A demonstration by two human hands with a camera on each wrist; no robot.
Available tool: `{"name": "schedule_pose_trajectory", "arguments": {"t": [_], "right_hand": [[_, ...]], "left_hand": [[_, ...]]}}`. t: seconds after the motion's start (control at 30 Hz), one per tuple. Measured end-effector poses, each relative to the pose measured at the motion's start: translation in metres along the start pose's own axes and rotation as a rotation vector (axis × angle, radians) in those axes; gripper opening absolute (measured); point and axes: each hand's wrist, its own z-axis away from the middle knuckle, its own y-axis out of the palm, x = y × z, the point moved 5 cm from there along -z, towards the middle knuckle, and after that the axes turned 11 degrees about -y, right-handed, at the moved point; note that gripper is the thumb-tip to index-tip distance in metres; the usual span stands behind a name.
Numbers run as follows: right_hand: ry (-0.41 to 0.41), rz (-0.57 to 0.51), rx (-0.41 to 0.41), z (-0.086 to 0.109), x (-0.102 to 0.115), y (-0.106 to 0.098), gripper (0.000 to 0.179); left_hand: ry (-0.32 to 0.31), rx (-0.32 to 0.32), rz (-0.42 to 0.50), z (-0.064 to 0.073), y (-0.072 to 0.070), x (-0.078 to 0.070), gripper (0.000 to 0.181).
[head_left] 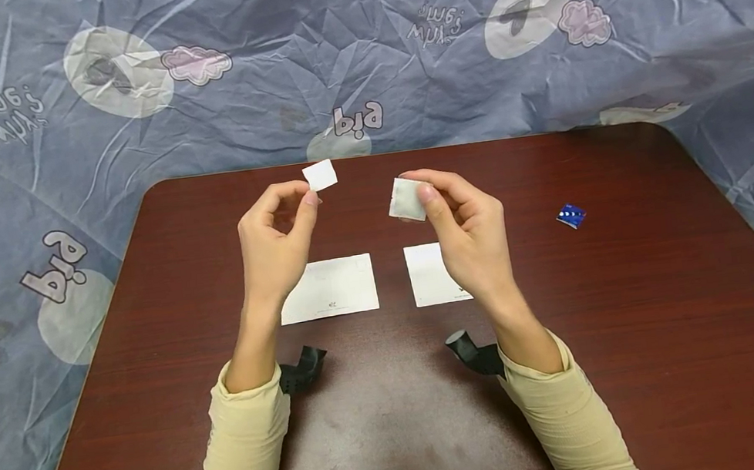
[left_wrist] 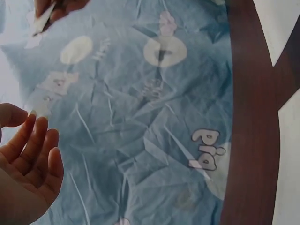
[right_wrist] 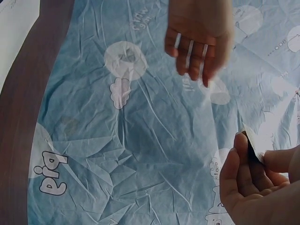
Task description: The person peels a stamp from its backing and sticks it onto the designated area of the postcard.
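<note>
In the head view my left hand (head_left: 269,239) pinches a small white square of paper (head_left: 320,175) between thumb and fingertip, holding it up above the table. Opposite it, my right hand (head_left: 470,228) grips a small pale square piece (head_left: 406,200) between thumb and fingers. Seen edge-on in the right wrist view, that pale square piece (right_wrist: 253,143) is thin, light on one face and dark on the other. The two hands are apart, with a gap between the pieces. Below them lie a white card (head_left: 337,290) on the left and another white card (head_left: 427,276), partly hidden by my right hand.
A small blue square with white marks (head_left: 571,216) lies on the dark red-brown table (head_left: 670,295), to the right of my right hand. A wrinkled blue-grey printed cloth (head_left: 370,50) hangs behind the table's far edge. Black mounts (head_left: 305,369) are strapped at both wrists.
</note>
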Motion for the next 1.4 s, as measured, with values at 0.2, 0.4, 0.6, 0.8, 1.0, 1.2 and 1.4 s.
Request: {"name": "schedule_pose_trajectory", "arguments": {"t": [0.2, 0.4, 0.6, 0.8, 1.0, 1.2, 1.4], "right_hand": [[-0.007, 0.007, 0.0, 0.0, -0.001, 0.001, 0.019], [-0.005, 0.007, 0.001, 0.001, -0.002, 0.002, 0.019], [0.003, -0.005, 0.011, 0.002, -0.002, 0.004, 0.019], [0.001, -0.007, 0.019, 0.002, -0.003, 0.006, 0.019], [0.002, -0.008, 0.025, 0.003, -0.004, 0.007, 0.019], [0.005, 0.001, 0.03, 0.003, -0.003, 0.008, 0.019], [-0.002, 0.012, 0.035, 0.002, -0.003, 0.008, 0.018]], "left_hand": [[-0.102, -0.024, 0.089, -0.013, -0.013, 0.023, 0.012], [-0.184, -0.096, 0.112, -0.023, -0.036, 0.043, 0.014], [-0.32, -0.175, 0.104, -0.029, -0.06, 0.068, 0.007], [-0.415, -0.241, 0.13, -0.032, -0.077, 0.095, 0.007], [-0.511, -0.262, 0.159, -0.031, -0.088, 0.124, 0.005], [-0.593, -0.313, 0.199, -0.027, -0.103, 0.153, 0.005], [-0.666, -0.348, 0.178, -0.021, -0.119, 0.173, 0.013]]}}
